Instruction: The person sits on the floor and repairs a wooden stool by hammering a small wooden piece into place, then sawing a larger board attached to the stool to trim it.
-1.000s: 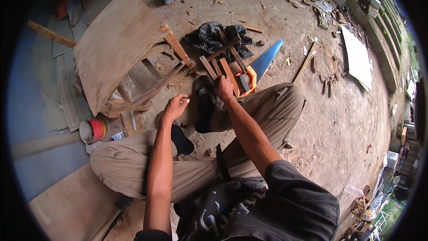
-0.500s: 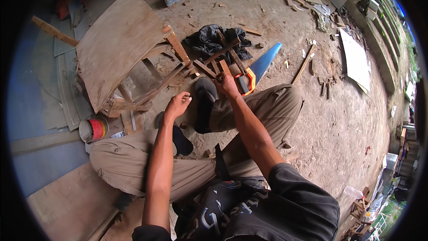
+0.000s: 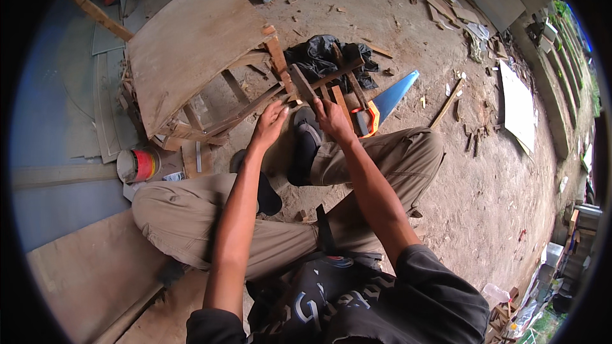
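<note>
Over dusty ground (image 3: 472, 197), the right hand (image 3: 333, 121) clasps a likely light, stiff stick (image 3: 302, 84), sensibly near one end. Left hand's (image 3: 270, 125) pinch unclear.

Daylight diffuse, stronger at right | white sheet (image 3: 517, 107) near overexposed | blue panel (image 3: 64, 210) dim, soft-focus | shadows soft-edged | fisheye curvature, black vignette at rim

Left of the handsaw (image 3: 394, 97), hiding the lower end of a dark wood strip (image 3: 302, 83) inside the right hand (image 3: 333, 118). Left and above, covering part of the black plastic sheet (image 3: 313, 56) with wooden bars (image 3: 344, 71). Farther left and below, concealing part of one shoe (image 3: 238, 161) behind the left forearm (image 3: 237, 226). Lower right, showing a red scrap (image 3: 522, 236) too small for identifying.
</note>
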